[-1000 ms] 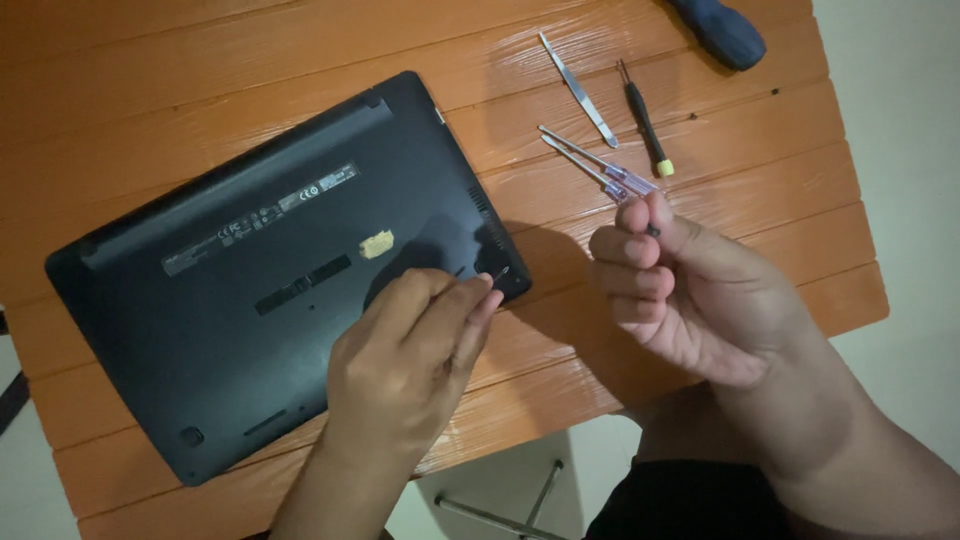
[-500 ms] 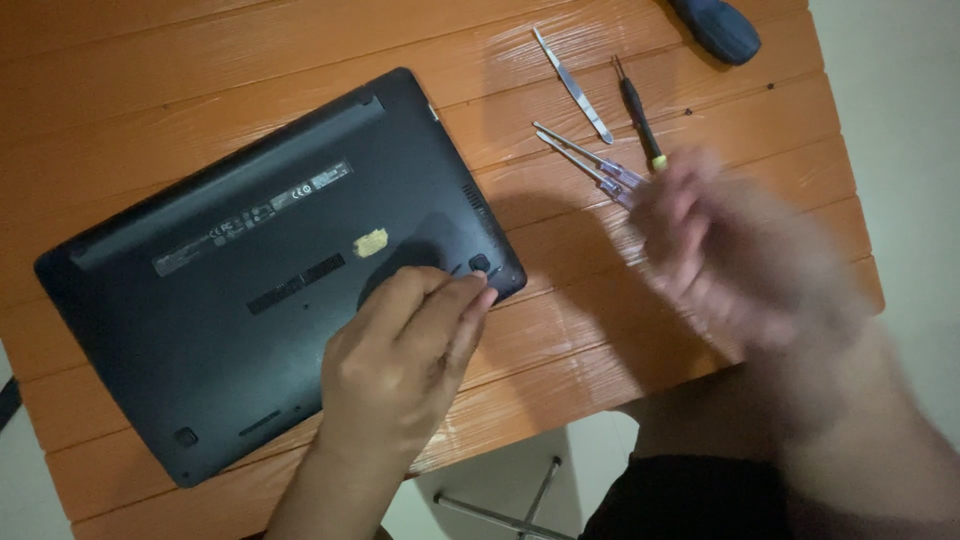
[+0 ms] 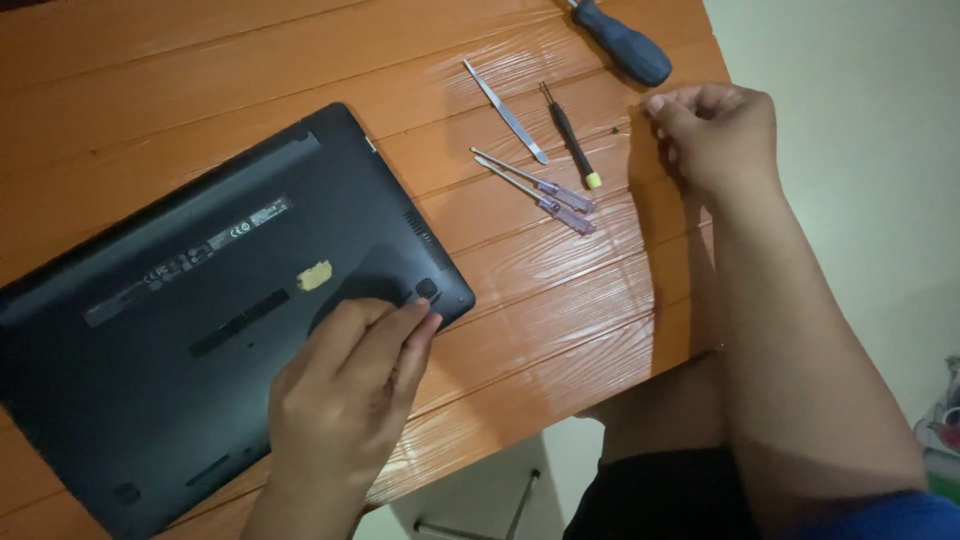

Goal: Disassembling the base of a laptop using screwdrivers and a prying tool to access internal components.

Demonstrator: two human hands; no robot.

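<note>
Resting flat on the upturned laptop [image 3: 200, 330], the left hand [image 3: 340, 400] has its fingers stretched out and close together near the corner of the dark case, gripping nothing. The laptop lies bottom side up on the orange wooden table [image 3: 560, 300], at the left part of it. The right hand [image 3: 715, 135] is at the far right edge of the table, its fingers curled in, with the fingertips just beside a tiny dark screw [image 3: 614, 130]; I cannot tell if it holds something. Between the hands lie tweezers [image 3: 505, 110], a thin black screwdriver [image 3: 570, 148] and two small purple-handled screwdrivers [image 3: 535, 192], near each other. A bigger blue-handled screwdriver [image 3: 625, 45] lies further back.
</note>
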